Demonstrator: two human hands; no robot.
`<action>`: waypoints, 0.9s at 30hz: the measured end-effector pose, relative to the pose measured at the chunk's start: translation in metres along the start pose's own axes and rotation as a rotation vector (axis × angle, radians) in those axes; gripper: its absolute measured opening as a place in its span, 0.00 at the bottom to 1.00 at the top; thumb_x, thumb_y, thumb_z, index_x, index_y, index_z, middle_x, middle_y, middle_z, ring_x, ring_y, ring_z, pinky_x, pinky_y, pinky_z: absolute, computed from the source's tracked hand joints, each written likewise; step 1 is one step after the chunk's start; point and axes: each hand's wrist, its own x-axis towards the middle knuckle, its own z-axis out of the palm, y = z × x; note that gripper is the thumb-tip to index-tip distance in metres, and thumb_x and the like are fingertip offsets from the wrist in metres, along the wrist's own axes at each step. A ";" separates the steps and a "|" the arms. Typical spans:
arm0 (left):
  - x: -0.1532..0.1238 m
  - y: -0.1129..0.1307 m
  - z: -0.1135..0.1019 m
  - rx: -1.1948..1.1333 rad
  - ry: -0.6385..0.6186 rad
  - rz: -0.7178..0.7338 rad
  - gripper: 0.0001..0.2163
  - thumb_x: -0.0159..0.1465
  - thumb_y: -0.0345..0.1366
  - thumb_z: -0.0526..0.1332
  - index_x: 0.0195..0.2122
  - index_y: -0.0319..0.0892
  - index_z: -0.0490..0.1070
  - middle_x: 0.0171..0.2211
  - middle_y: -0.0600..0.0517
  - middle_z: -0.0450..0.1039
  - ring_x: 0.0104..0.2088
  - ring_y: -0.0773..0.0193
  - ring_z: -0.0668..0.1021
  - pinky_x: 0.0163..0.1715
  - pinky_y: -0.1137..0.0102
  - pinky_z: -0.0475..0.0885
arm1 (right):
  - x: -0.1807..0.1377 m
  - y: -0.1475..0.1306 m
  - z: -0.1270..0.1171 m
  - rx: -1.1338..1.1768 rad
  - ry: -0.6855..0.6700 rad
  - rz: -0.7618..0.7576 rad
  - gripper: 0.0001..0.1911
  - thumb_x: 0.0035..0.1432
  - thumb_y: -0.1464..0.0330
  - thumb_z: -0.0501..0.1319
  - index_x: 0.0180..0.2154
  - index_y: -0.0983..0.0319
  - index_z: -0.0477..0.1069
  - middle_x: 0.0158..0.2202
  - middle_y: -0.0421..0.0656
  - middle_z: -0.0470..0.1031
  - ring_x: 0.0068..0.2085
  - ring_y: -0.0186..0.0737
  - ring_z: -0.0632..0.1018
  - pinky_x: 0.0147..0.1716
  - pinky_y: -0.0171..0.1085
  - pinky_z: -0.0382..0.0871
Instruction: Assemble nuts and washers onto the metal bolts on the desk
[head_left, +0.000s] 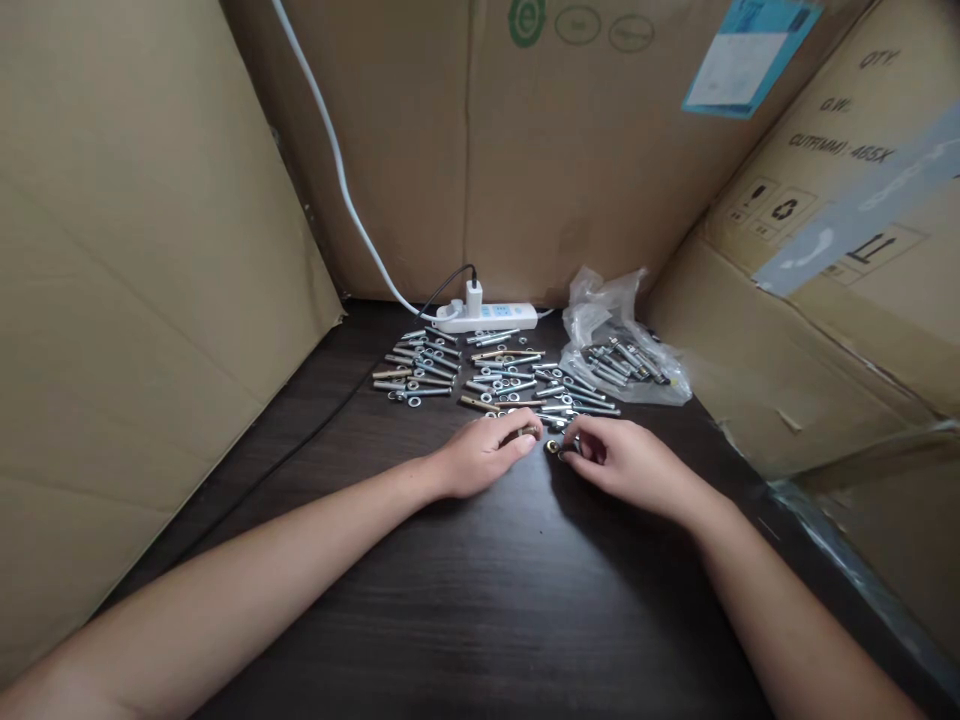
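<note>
My left hand point(484, 455) is closed around a brownish bolt point(528, 431), whose threaded end sticks out past the fingertips toward the right. Just across from it, my right hand point(619, 457) has thumb and fingers pinched together. A small brass-coloured nut point(553, 446) shows right at those fingertips; whether they grip it or only touch it is unclear. Beyond both hands lie silver and brass-coloured bolts with sleeves point(499, 376), set out in rough columns, with loose washers point(414, 402) among them.
A clear plastic bag point(667, 385) holding more bolts lies at the back right. Behind the bolts is a white power strip point(491, 318) with a plugged-in charger. A black cable point(300, 440) runs down the left. Cardboard boxes point(375, 150) wall in the dark table point(480, 600).
</note>
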 end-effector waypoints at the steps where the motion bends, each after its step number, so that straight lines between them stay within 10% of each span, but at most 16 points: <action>1: 0.000 0.000 0.000 0.006 -0.005 -0.002 0.09 0.66 0.35 0.46 0.41 0.42 0.64 0.35 0.53 0.68 0.35 0.65 0.69 0.39 0.71 0.63 | 0.000 0.000 0.001 -0.025 -0.014 0.005 0.06 0.52 0.65 0.58 0.34 0.58 0.70 0.25 0.38 0.71 0.26 0.34 0.70 0.24 0.32 0.56; 27: -0.001 0.002 0.001 0.108 -0.044 -0.056 0.08 0.66 0.38 0.48 0.38 0.43 0.64 0.32 0.55 0.67 0.33 0.66 0.69 0.37 0.71 0.64 | 0.001 -0.015 0.009 -0.098 -0.036 0.076 0.06 0.49 0.69 0.58 0.33 0.59 0.66 0.24 0.37 0.70 0.24 0.34 0.68 0.23 0.32 0.50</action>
